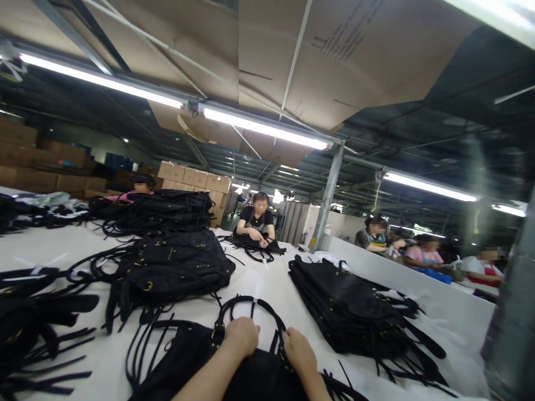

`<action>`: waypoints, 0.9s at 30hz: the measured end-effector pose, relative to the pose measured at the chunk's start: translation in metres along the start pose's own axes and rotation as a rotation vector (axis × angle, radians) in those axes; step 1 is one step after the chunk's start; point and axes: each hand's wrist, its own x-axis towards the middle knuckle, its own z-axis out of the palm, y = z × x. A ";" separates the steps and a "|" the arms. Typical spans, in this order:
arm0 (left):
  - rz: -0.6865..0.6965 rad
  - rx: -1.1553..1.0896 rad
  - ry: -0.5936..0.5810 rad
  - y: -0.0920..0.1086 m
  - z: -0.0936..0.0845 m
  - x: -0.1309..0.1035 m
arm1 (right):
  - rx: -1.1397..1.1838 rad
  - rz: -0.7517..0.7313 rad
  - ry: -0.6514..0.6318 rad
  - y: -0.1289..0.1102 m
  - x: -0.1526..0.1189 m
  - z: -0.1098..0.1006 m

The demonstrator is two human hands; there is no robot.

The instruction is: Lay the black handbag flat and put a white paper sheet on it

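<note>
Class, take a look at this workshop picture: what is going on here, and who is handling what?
A person's left hand and right hand press on a black handbag near its handles, on a white table. Stacks of black bags lie around it. Across the table, a seated co-worker handles black straps; others sit at the next table to the right.

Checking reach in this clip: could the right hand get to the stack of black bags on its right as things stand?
Probably yes. The right hand rests on the bag in front, and the stack lies just to its right on the same table, with only bare white surface between.
</note>
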 end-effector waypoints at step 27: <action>0.046 -0.209 0.202 -0.001 0.026 0.024 | 1.407 0.412 0.150 0.038 0.028 0.042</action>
